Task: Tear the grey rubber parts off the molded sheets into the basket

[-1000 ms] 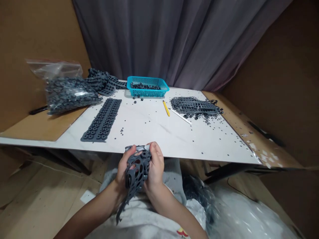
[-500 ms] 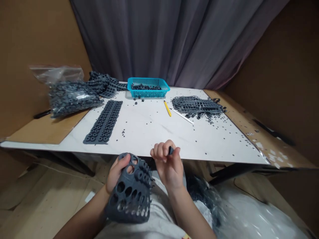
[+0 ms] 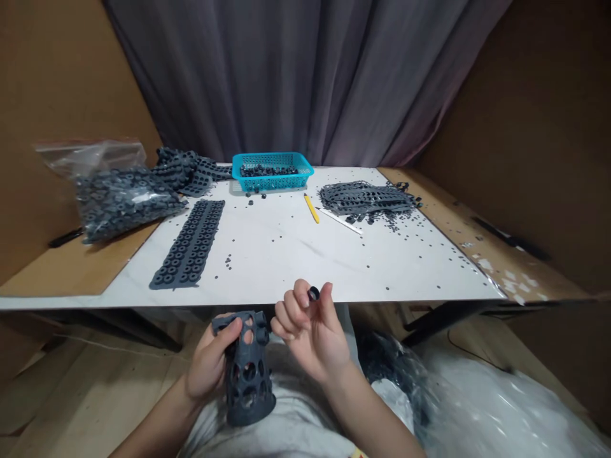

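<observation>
My left hand (image 3: 210, 356) is closed on a dark grey perforated rubber-like sheet (image 3: 248, 375), bent into a curve below the table edge. Large round holes cover much of it, and a few ring-shaped pieces still sit at its upper right. To its right, my right hand (image 3: 310, 337) is raised with its palm toward me. A small black ring (image 3: 313, 293) is held there between index finger and thumb, the other fingers curled. On the table at the left lies another grey sheet (image 3: 188, 245), full of ring-shaped pieces.
A blue basket (image 3: 273, 184) at the back holds small black pieces. Left of it are a plastic bag (image 3: 128, 197) of grey parts and bundled sheets (image 3: 191, 168). A yellow craft knife (image 3: 311, 208), a white stick (image 3: 341, 221) and stacked perforated sheets (image 3: 367, 198) lie rightward among scattered bits.
The held sheet has turned and now curls narrower in my left hand. My right hand has opened slightly and tilted, showing the ring's opening. The view has shifted a little.
</observation>
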Available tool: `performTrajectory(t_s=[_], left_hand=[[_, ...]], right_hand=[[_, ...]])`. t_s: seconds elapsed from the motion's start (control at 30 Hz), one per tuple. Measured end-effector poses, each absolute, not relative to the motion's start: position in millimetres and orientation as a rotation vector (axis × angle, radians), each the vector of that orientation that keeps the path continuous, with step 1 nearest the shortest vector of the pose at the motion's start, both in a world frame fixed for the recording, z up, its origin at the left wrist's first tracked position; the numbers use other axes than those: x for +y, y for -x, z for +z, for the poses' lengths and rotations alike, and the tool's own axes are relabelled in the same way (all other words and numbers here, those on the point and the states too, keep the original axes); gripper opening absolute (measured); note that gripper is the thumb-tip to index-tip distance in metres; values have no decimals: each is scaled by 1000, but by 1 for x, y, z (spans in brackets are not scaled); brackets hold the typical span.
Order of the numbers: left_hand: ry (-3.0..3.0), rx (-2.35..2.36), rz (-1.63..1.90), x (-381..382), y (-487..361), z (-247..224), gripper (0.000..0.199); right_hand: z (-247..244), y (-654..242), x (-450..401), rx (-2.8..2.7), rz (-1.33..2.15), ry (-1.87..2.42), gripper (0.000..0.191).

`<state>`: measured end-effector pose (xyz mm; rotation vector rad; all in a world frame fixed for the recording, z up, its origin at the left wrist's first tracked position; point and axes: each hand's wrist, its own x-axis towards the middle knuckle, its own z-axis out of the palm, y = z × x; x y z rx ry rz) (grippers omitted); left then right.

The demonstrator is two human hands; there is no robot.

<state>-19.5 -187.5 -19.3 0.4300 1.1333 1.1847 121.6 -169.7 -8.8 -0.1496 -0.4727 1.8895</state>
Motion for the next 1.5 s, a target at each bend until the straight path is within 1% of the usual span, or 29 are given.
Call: performTrajectory(t_s=[0.2, 0.37, 0.6, 0.83, 1.03, 1.07, 1.17, 1.27, 1.37, 1.5], left_hand=[[-458, 1127, 1126, -186, 21, -32, 41], [-469, 1105, 1113, -186, 22, -37, 37], [-438, 1129, 1145, -187, 18, -36, 36], [-460, 1139, 1129, -186, 17, -37, 38], [-559, 1076, 1183, -183, 17, -38, 33], [-589, 1059, 1186, -183, 17, -38, 32], [-691, 1027, 1167, -184, 19, -38, 30], [-729, 1036, 1190, -187, 22, -39, 25], [-681, 1059, 1257, -190, 23, -43, 26], [-702, 1050, 1190, -190, 23, -44, 25]], right_hand=[[-11, -123, -171, -356, 1970, 122, 39], [-14, -123, -171, -264, 2017, 70, 39], [-18, -120, -171, -272, 1967, 119, 38], [-37, -117, -168, -649, 1602, 354, 36], [-42, -128, -173, -1011, 1464, 771, 12], [-40, -130, -175, -1074, 1454, 801, 12], [-28, -132, -180, -1352, 1376, 883, 20], [-16, -136, -179, -1664, 1180, 986, 19], [-12, -139, -176, -1914, 998, 1089, 24], [-13, -139, -175, -2063, 874, 1028, 21]])
